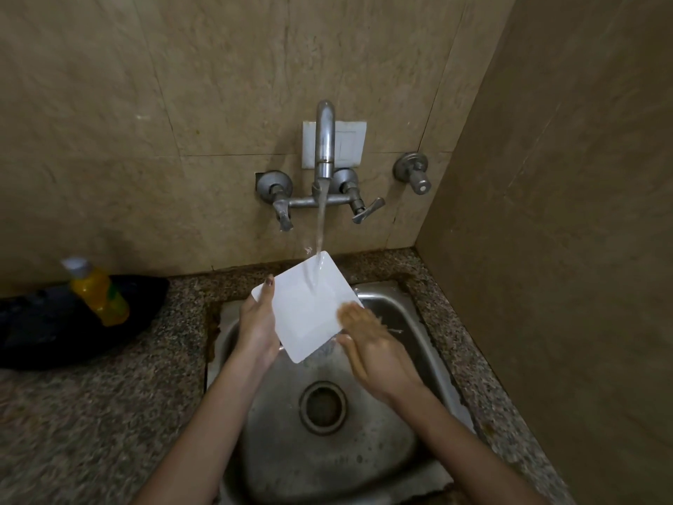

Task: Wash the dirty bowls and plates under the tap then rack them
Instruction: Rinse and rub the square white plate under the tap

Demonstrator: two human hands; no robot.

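Plate [309, 308] up in the stream: square, white, glossy, tilted, its far corner right under the water [320, 220] falling from the tap [325, 140], held above the steel sink [418, 322] and not resting on it. I'd judge it stiff glazed ware, breakable, fairly light, and wet all over, so slippery. The safe hold is at the edges, fingers wrapped over a rim rather than laid on the slick face. Far left, a yellow bottle [98, 293] stands on the speckled bench [91, 413] against a dark bundle [43, 322]. Coming across, the left hand [256, 329] grips the plate's left edge, palm behind it, one fingertip hooked over the upper rim, and looks to be carrying the weight. The plate's face reads clean white, no marks I can make out, water sheeting down the middle. The right hand [375, 355] is blurred, fingers stretched flat on the lower right face, pressing rather than gripping; a slip onto the steel would likely chip it
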